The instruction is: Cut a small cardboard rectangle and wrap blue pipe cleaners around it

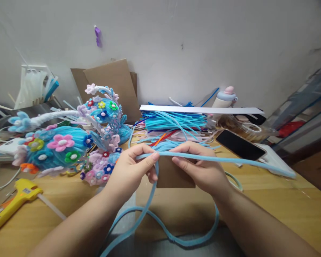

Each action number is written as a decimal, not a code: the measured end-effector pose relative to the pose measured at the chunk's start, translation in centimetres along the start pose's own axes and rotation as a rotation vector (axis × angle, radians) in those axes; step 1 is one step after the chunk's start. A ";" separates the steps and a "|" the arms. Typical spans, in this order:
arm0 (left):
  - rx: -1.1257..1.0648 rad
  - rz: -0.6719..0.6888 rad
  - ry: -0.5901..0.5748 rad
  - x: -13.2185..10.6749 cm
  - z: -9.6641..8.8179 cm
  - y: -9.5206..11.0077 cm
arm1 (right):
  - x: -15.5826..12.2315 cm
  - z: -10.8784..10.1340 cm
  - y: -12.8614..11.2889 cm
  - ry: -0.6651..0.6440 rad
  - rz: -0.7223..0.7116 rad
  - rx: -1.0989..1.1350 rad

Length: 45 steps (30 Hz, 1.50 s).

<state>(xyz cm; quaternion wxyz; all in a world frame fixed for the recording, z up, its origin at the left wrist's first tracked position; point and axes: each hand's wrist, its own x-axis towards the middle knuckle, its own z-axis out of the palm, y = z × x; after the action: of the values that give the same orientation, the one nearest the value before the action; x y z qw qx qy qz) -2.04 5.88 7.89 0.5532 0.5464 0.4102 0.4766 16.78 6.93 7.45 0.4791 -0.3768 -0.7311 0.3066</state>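
Note:
Light-blue pipe cleaners (230, 159) run between my two hands in front of the table's middle. My left hand (135, 166) pinches them between thumb and fingertip where a long strand passes downward. My right hand (198, 166) grips the straight length a little further right, thumb below and fingers behind; its end sticks out to the right. From the left hand the long strand (149, 203) drops, loops below the hands and leaves at the bottom edge. A brown cardboard piece (176, 175) shows behind and between the hands.
Flower-covered blue ornaments (61, 144) stand at left, near a yellow glue gun (18, 200). Bundled blue pipe cleaners (173, 121) lie behind my hands, under a white strip (200, 110). A phone (240, 144) and a bottle (224, 97) are at right. Cardboard (112, 85) leans against the wall.

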 end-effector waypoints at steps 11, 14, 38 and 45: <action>-0.120 -0.117 -0.050 0.5 -0.3 -0.1 | 0.1 0.3 0.2 0.001 0.023 0.041; -0.133 -0.116 -0.060 0.5 -0.3 -0.1 | 0.2 0.4 0.2 0.009 0.032 0.066; 0.235 0.044 0.131 -0.8 0.6 1.1 | -0.2 1.7 0.7 0.225 0.217 0.467; 0.227 0.057 0.199 -0.6 0.5 1.0 | 0.0 1.6 1.0 0.201 0.261 0.528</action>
<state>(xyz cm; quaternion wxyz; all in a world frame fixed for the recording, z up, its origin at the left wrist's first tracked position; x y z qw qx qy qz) -1.79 5.20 8.89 0.4308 0.5667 0.4987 0.4944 15.58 7.33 6.07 0.5868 -0.3581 -0.5207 0.5062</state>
